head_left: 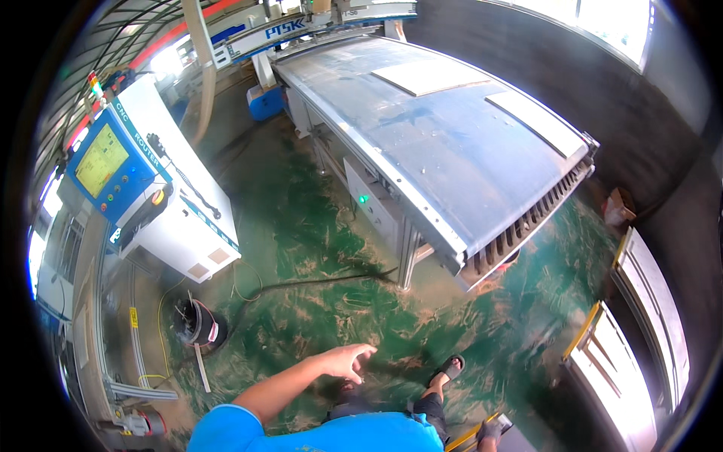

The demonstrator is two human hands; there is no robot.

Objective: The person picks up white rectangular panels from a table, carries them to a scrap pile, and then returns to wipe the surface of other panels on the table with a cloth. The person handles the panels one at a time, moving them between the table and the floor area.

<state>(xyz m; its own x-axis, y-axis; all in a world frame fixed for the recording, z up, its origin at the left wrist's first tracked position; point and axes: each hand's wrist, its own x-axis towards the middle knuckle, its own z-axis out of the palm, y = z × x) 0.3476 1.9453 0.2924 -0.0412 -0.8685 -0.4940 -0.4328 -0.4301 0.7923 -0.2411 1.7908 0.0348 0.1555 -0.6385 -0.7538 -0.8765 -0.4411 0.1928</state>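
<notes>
My left hand (348, 363) reaches out bare in front of my body, over the green floor. Its fingers are stretched and the thumb stands apart, with nothing held. Low at the picture's edge, my right hand (489, 430) looks dark, perhaps gloved. It grips the edge of a grey panel with a yellow edge (512, 438); most of that panel is cut off by the frame. Ahead of me stands a long machine bed (437, 158) with a dark top, two pale boards lying on it, a white one (429, 74) and a narrower one (535, 120).
At left is a white control cabinet (184, 218) with a blue screen panel (105, 167). A black bucket (199, 324) stands beside it, and a dark cable (324, 281) crosses the floor. Two pale panels lean at right, one nearer (611, 380) and one farther (655, 309). A gantry (301, 29) spans the bed's far end.
</notes>
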